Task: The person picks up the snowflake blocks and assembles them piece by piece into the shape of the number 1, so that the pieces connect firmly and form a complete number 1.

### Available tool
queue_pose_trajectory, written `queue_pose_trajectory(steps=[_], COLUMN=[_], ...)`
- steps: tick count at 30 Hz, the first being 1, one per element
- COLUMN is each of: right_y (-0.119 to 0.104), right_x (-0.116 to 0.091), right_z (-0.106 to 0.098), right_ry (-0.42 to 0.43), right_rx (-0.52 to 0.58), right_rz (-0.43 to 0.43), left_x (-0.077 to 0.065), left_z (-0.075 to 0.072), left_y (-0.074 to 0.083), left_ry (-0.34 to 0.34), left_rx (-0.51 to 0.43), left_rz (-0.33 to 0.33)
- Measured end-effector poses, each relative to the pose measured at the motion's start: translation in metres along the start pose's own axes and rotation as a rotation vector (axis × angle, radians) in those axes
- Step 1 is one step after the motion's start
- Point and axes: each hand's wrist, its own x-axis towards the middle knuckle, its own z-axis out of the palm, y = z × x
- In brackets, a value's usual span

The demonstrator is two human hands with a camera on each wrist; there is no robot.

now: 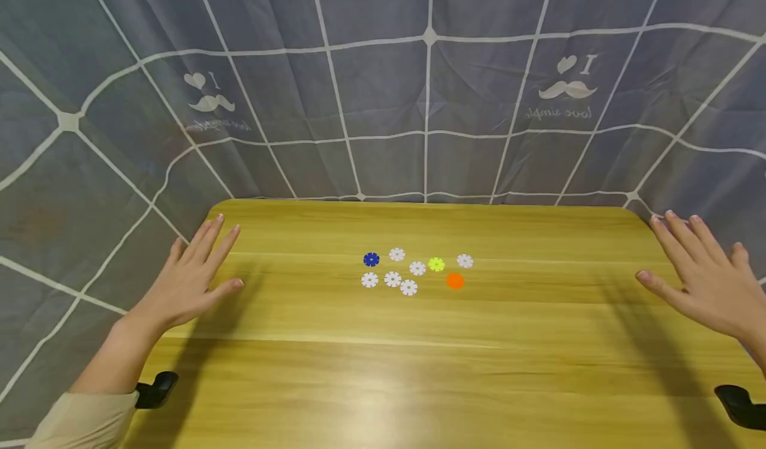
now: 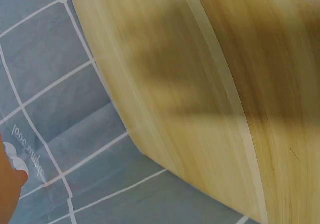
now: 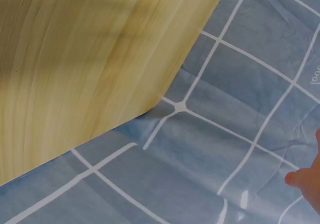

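Small notched discs lie loosely grouped at the middle of the wooden table (image 1: 383,376) in the head view. One is a blue disc (image 1: 371,259), one a yellow-green disc (image 1: 436,264) and one an orange disc (image 1: 455,281); several others are white, such as the white disc (image 1: 370,280). My left hand (image 1: 194,276) is held over the table's left side, fingers spread and holding nothing. Over the right edge, my right hand (image 1: 706,276) has its fingers straight and thumb out, with nothing in it. Both hands are well apart from the discs.
A grey-blue curtain (image 1: 383,90) with white grid lines hangs behind the table and along both sides. Black wrist mounts sit at the left wrist (image 1: 157,390) and right wrist (image 1: 741,406). The wrist views show table corners and curtain.
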Motion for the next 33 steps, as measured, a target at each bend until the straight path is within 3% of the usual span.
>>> queue_pose_trajectory(steps=[4,7,15,19,23,26,33], right_y=[0.002,0.002,-0.007,-0.019,-0.036,-0.047,-0.070], right_x=[0.003,0.007,0.033,0.046,0.059,0.070,0.092], right_z=[0.002,0.005,0.016,0.022,0.031,0.040,0.069], right_ry=[0.010,0.024,-0.015,-0.072,-0.109,-0.113,-0.157], right_rx=[0.066,0.144,0.523,0.662,0.710,0.731,0.884], right_rz=[-0.016,-0.027,-0.066,-0.043,-0.015,-0.010,-0.009], left_x=[0.009,0.017,0.045,0.059,0.072,0.081,0.097], left_z=[0.002,0.005,0.027,0.045,0.057,0.065,0.085], left_y=[0.002,0.004,0.031,0.046,0.056,0.063,0.076], left_ry=[-0.003,-0.028,-0.171,-0.157,-0.105,-0.080,-0.102], left_rx=[-0.068,-0.180,-0.598,-0.798,-0.950,-1.010,-1.023], left_rz=[0.008,-0.005,-0.193,-0.217,-0.236,-0.249,-0.266])
